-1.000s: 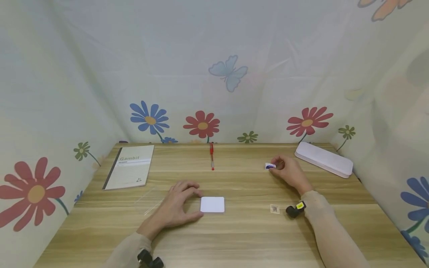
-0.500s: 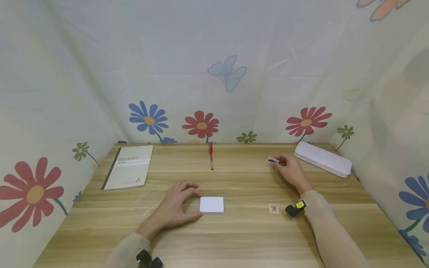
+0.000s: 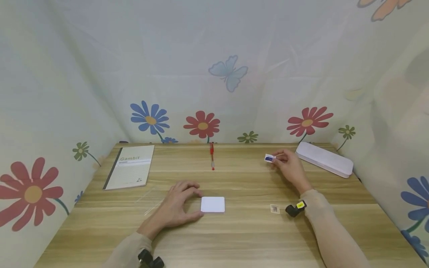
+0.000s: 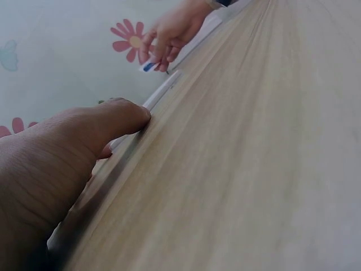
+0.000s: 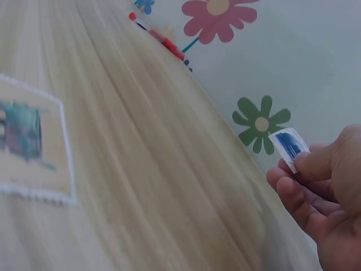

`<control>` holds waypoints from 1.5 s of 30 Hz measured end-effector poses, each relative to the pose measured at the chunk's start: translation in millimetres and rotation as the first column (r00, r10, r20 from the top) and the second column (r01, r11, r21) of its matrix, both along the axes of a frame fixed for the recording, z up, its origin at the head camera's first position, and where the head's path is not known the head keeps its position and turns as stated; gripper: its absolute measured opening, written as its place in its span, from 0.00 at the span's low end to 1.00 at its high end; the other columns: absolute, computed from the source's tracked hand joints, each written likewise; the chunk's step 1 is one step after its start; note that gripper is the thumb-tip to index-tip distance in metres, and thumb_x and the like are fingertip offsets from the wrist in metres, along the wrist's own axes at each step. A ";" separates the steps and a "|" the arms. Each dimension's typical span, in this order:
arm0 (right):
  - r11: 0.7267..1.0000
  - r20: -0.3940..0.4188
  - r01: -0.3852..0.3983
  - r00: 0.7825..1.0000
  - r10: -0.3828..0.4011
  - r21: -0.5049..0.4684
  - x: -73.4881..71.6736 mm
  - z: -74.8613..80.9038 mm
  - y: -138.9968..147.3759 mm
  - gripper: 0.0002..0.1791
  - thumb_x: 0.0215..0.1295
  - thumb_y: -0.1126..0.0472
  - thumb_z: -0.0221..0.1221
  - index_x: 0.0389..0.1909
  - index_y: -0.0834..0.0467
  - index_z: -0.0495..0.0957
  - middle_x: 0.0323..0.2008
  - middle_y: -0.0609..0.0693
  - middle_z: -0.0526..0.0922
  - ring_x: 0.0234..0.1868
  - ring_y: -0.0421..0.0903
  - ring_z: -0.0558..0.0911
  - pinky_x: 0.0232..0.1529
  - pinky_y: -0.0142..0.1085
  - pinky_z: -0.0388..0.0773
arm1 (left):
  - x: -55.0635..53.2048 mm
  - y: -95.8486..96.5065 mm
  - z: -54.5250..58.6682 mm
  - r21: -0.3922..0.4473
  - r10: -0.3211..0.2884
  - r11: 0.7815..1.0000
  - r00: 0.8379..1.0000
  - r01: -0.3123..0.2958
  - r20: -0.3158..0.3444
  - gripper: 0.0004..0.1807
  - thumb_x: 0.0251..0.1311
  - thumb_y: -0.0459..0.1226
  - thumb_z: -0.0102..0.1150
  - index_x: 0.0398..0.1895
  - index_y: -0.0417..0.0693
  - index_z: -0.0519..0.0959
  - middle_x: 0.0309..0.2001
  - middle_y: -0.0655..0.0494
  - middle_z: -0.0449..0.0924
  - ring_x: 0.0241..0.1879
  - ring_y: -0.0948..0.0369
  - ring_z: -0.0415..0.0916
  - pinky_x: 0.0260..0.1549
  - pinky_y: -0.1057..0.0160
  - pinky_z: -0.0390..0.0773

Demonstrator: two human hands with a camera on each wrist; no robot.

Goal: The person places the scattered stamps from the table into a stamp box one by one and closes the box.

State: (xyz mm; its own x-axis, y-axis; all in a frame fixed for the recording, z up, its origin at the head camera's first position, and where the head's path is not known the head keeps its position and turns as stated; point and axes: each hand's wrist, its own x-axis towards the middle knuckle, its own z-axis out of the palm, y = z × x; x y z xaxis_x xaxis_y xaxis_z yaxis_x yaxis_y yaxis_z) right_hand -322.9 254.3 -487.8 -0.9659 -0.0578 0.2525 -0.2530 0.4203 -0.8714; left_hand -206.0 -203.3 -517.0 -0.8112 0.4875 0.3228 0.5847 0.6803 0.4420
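My right hand [image 3: 291, 167] pinches a small postage stamp [image 5: 289, 145] with a blue picture and a white perforated edge. It holds the stamp above the table at the back right. A second stamp [image 3: 275, 209], tan with a dark picture, lies flat on the table nearer me and looms blurred in the right wrist view. My left hand [image 3: 177, 204] rests on the table with its thumb and a finger at the left corners of a blank white card [image 3: 212, 204], holding it between them. In the left wrist view the thumb [image 4: 127, 117] touches the card's edge.
A notebook [image 3: 129, 167] lies at the back left. Thin clear strips [image 3: 153, 207] show beside the left hand, too faint to identify. A red pen [image 3: 212, 156] lies at the back middle. A white case [image 3: 324, 159] sits at the right. Patterned cloth surrounds the wooden table.
My right hand has raised the blue stamp and turned it, so its picture faces me again after tilting away. The left hand and the white card have stayed put.
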 end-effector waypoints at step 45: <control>0.974 0.058 -0.220 0.973 0.223 -0.055 47.2 50.2 -75.6 0.11 0.74 0.70 0.70 0.54 0.68 0.87 0.45 0.62 0.92 0.45 0.66 0.92 0.44 0.39 0.91 | -0.7 0.5 -0.4 -0.012 0.003 1.000 1.000 -0.003 -0.005 0.30 0.57 0.63 0.81 0.60 0.66 0.85 0.71 0.59 0.77 0.72 0.53 0.70 0.73 0.37 0.68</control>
State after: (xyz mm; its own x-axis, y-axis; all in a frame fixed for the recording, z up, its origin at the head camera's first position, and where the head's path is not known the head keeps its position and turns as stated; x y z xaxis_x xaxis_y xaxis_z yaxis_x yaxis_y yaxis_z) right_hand -275.7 178.6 -437.6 -0.9444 -0.2619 0.1988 -0.2789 0.3177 -0.9062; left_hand -206.7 -202.8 -517.4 -0.8111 0.4892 0.3207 0.5849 0.6872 0.4309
